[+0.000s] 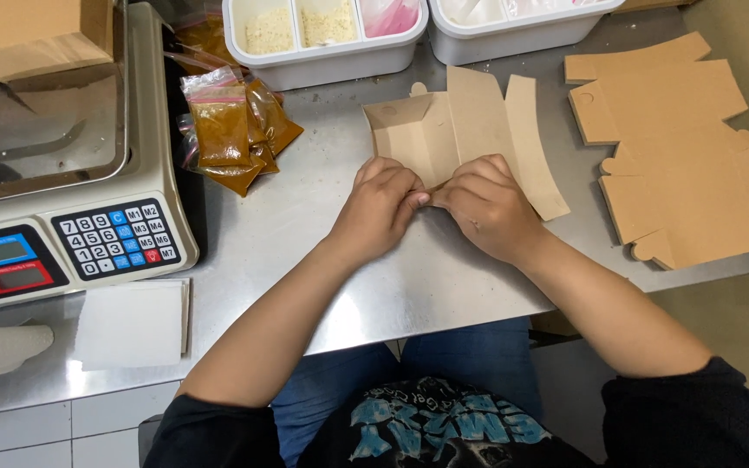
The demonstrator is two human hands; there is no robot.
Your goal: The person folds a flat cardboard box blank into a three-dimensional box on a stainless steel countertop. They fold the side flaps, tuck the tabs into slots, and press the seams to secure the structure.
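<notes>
1. Both hands, left hand point(381, 206) and right hand point(485, 206), pinch together on the near edge of the half-folded brown cardboard box blank point(452, 130), at the steel tabletop point(305, 225) centre.
2. Crease firmly, keeping the panels square; flat brown cardboard blanks point(678, 147) lie at three o'clock.

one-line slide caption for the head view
Both hands, left hand and right hand, fold a brown cardboard box blank on a steel table.

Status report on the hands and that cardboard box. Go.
Left hand and right hand both pinching near edge of half-folded cardboard box. Box on steel table. Nothing blocking.
</notes>
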